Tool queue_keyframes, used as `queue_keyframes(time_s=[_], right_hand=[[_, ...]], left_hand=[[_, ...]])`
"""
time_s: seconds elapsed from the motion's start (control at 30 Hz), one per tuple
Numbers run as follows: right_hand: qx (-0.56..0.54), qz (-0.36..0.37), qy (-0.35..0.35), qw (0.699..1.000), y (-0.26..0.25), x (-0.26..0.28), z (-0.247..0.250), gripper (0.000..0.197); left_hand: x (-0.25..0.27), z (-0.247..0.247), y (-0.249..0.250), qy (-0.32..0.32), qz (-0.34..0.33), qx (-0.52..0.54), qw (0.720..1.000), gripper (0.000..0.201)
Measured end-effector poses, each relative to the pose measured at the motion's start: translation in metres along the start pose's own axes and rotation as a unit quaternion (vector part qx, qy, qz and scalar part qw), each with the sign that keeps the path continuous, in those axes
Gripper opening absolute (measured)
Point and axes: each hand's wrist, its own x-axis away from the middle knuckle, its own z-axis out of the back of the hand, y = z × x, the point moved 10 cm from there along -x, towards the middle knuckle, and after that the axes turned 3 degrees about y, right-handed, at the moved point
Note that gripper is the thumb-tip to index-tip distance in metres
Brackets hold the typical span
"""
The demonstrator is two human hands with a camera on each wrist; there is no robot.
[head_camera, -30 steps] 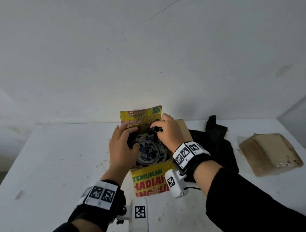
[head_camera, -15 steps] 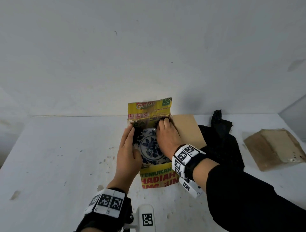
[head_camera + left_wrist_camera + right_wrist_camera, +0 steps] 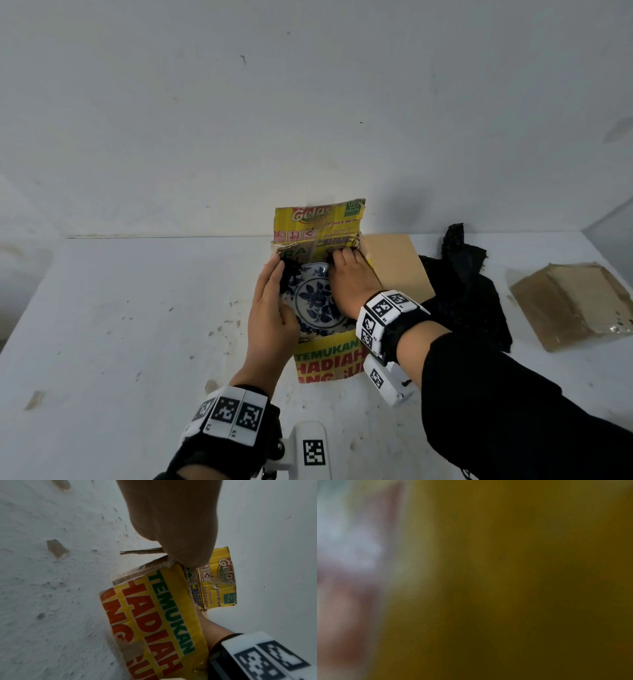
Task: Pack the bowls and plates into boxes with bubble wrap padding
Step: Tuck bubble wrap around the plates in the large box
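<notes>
- Sitting in the open yellow printed box (image 3: 327,359) on the white bench (image 3: 120,325), a blue-and-white floral plate (image 3: 313,303) lies face up, with black padding material (image 3: 289,270) bunched along its far-left rim.
- Left hand (image 3: 270,315): its grip is spread, fingers straight and together, laid flat along the plate's left edge and the box's left wall, with the thumb touching the plate's near rim.
- Right hand (image 3: 349,284): it reaches into the box on the plate's right side, fingers curled at the far edge against dark padding under the raised back flap (image 3: 320,222); whether the grip actually pinches that padding cannot be told.
- Left wrist view: the box's near wall (image 3: 154,615) fills the middle, and the hand (image 3: 171,520) covers the top corner.
- Right wrist view: only a yellow-brown blur.
- Beside the box on the right a plain cardboard flap (image 3: 397,270) lies flat, then a heap of black wrap (image 3: 469,287), and well apart a flattened brown carton (image 3: 572,301).
</notes>
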Motion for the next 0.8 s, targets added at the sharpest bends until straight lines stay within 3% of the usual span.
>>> queue_keyframes(time_s=[0.23,0.43,0.6,0.8], right_hand=[[-0.174,-0.031,-0.115,0.978,0.004,0.005,0.002,0.074],[-0.106,-0.034,-0.148,0.983,-0.018,0.025,-0.010,0.085],[-0.186,-0.079,-0.176,0.963,-0.009,0.025,-0.031,0.084],[-0.187,-0.080,-0.165,0.965,-0.009,0.015,-0.038,0.097]], left_hand=[[-0.001,-0.001,-0.002,-0.009,0.009,-0.001,1.000,0.069],[0.000,0.001,-0.009,-0.001,0.035,0.011,0.999,0.067],[0.002,-0.002,-0.006,-0.008,0.017,0.016,1.000,0.066],[0.000,-0.001,-0.004,-0.007,-0.008,0.014,1.000,0.064]])
